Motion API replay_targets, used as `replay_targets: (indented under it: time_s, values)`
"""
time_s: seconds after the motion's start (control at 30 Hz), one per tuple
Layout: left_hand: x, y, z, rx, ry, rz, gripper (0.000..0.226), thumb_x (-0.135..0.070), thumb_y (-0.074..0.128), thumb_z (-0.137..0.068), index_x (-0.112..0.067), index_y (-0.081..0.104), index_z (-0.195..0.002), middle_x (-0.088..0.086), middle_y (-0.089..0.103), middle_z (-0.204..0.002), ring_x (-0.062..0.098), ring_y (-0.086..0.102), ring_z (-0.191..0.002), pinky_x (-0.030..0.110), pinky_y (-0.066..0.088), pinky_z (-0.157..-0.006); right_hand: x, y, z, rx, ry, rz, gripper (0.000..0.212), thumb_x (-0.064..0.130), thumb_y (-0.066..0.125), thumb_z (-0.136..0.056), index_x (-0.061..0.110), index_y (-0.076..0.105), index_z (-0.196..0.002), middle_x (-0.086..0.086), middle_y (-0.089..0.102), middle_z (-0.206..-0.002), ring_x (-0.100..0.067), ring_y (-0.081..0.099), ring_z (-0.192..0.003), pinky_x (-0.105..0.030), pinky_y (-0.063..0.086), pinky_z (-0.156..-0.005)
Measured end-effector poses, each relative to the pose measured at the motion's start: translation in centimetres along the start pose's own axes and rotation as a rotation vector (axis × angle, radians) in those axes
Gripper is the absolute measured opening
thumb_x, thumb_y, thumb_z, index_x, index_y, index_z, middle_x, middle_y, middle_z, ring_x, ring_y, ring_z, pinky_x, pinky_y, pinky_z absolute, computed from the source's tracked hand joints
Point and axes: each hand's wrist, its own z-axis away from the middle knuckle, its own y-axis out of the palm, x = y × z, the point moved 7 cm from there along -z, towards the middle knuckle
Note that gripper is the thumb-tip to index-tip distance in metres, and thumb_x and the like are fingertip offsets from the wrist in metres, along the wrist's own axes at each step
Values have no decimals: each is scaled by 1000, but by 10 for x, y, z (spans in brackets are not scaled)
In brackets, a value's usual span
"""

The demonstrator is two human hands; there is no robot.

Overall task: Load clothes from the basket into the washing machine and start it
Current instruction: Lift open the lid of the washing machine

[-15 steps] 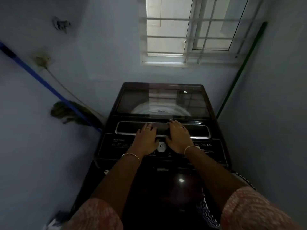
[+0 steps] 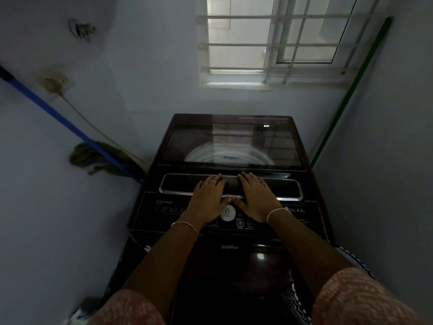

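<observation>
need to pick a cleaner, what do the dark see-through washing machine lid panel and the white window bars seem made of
Dark see-through lid panel: looks like tinted glass, glossy; it mirrors the window and shows the drum below, though clear plastic is possible. White window bars: probably painted metal, matt; thin, straight and crossed in a grid.

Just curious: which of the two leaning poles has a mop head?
The blue pole on the left; a drab mop head sits at its lower end. The green pole shows none.
</observation>
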Motion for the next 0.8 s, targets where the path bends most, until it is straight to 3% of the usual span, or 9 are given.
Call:
replay_targets:
  time_s: [0.1, 0.2, 0.3, 0.4, 0.6, 0.7, 0.8]
  values:
    - [8, 1, 0, -36, 25, 24, 63, -53, 50, -89, -21, 39, -142, -2, 30, -154, 17, 24, -143, 37, 23, -115, -5, -1, -5, -17, -55, 29, 83, 66, 25, -88, 12, 18, -150, -10, 28, -153, -26, 23, -143, -41, 15, -120]
    - [14, 5, -1, -47, 57, 32, 69, -59, 51, -86, -22, 38, -143, -4, 30, -154, 15, 23, -144, 38, 22, -117, -10, -8, -14, -41, -2, -50, 76, 65, 24, -90, 12, 34, -144, -12, 43, -142, -27, 38, -133, -40, 26, -114]
    - [17, 8, 1, -73, 70, 36, 69, -63, 48, -85, -26, 38, -142, -5, 32, -153, 14, 24, -143, 40, 21, -117, -6, -16, -28, -52, 64, -28, 61, 60, 24, -94, 13, 52, -121, -11, 55, -123, -28, 48, -118, -42, 35, -102]
    - [16, 4, 6, -132, 98, 36, 69, -67, 38, -82, -27, 44, -138, -6, 37, -149, 14, 31, -140, 41, 22, -116, -6, -17, -37, -10, 130, -44, 58, 59, 21, -95, 13, 55, -109, -12, 58, -117, -29, 51, -113, -43, 34, -99]
    - [12, -21, 6, -258, 274, -11, 51, -49, 61, -80, -23, 58, -124, -3, 55, -134, 18, 52, -123, 41, 44, -101, -9, -47, -54, 19, 182, -184, 83, 70, 2, -88, 19, 67, -99, -7, 69, -94, -24, 63, -92, -39, 45, -90]
    - [9, -49, -2, -370, 307, -20, 40, -29, 59, -83, -24, 61, -123, -4, 59, -129, 17, 57, -116, 36, 48, -96, -6, -71, -64, 65, 209, -193, 85, 70, 4, -89, 15, 68, -102, -11, 69, -98, -25, 62, -89, -41, 47, -90]
    - [3, -84, -15, -497, 352, -58, 35, -24, 53, -82, -22, 67, -114, -3, 67, -118, 17, 65, -103, 33, 53, -86, -7, -100, -76, 105, 230, -165, 75, 64, 16, -94, 10, 64, -114, -15, 63, -119, -30, 59, -106, -39, 45, -92]
